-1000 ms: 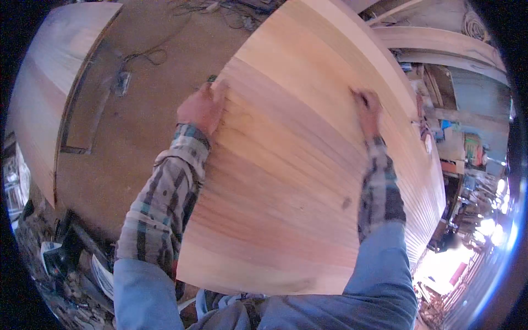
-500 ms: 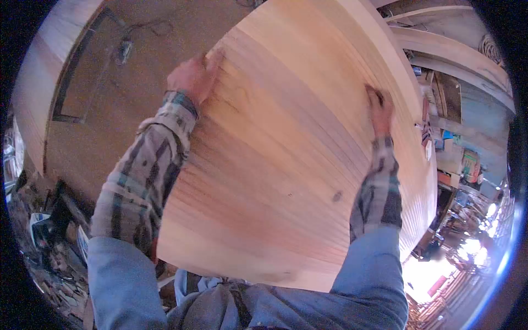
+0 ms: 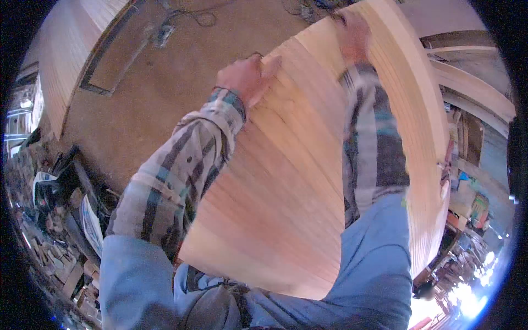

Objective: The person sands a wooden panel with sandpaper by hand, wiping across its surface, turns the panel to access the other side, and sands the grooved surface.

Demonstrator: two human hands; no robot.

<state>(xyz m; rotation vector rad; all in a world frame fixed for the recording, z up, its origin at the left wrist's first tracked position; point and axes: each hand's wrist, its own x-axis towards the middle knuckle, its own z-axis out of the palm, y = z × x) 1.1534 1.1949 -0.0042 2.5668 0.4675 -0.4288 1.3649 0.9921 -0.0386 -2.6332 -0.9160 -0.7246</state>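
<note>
The left hand (image 3: 246, 80) grips the board (image 3: 286, 181), which spreads rightward from it, beneath the blurred right hand (image 3: 355, 37); that one's grip I cannot tell; seemingly steadying, which calls for even pressure.

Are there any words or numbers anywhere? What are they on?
None that I can read.
Board: no writing shows, just wood grain.
Green and red thing, far right: too small and blurred to tell.
White thing, left: too blurred to tell.

One head-worn view — wide and near — looks forward and down over the hands (image 3: 245, 81).
</note>
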